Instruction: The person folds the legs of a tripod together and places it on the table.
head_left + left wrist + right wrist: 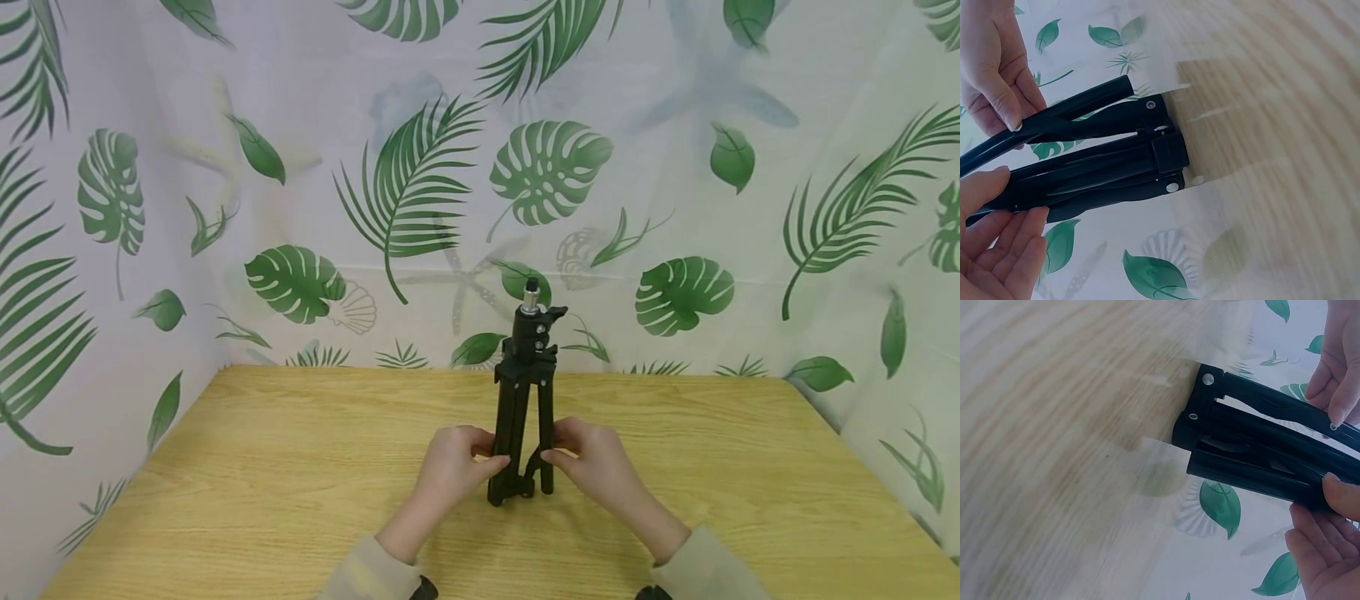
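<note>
A black light stand [519, 417] with a silver spigot [531, 298] on top is held upright over the wooden table, legs downward and mostly folded. My left hand [456, 462] grips its left leg low down, thumb in front. On the other side, my right hand [594, 457] pinches the right leg [546, 433], which stands a little apart from the others. Both wrist views show the lower brace [1169, 150] with its rivets joining the legs. In the right wrist view, the right hand's fingers [1316, 540] lie under a leg tube.
The wood-grain table [300, 467] extends around the stand to both sides. Behind it and at the sides hangs a white cloth [450, 75] printed with green leaves, starfish and shells. Black wrist-worn devices [424, 588] show at the cuffs.
</note>
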`<state>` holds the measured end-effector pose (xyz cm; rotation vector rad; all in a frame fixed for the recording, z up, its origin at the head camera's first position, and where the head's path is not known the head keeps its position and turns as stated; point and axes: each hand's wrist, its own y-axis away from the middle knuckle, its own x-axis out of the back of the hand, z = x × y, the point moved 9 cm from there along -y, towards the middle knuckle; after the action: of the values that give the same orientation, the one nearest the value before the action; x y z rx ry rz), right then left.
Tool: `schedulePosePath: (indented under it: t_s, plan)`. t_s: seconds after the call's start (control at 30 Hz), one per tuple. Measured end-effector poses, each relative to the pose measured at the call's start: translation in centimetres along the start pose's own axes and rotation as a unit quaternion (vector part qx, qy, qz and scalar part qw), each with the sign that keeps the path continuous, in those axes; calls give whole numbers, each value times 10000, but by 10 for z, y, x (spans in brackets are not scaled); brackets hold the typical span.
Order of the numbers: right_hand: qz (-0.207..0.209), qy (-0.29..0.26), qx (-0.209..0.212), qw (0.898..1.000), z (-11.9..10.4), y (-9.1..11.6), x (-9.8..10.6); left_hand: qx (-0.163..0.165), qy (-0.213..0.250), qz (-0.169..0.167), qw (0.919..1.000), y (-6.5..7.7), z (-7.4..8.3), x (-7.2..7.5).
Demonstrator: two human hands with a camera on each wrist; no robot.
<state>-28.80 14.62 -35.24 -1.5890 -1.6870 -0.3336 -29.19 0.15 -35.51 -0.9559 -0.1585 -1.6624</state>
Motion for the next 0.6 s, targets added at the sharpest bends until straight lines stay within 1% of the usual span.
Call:
schedulePosePath:
  t_s: [0.27,0.43,0.6]
  plan:
    - [56,116,-51,9999,0,-3,-3,-47,-118,47,9999,1,2,1]
    - [90,87,-45,9999,-3,-6,-6,1,-24,32,10000,1,0,1]
    - [114,35,30,9999,-9,-7,-8,-17,33,47,10000,1,-1,1]
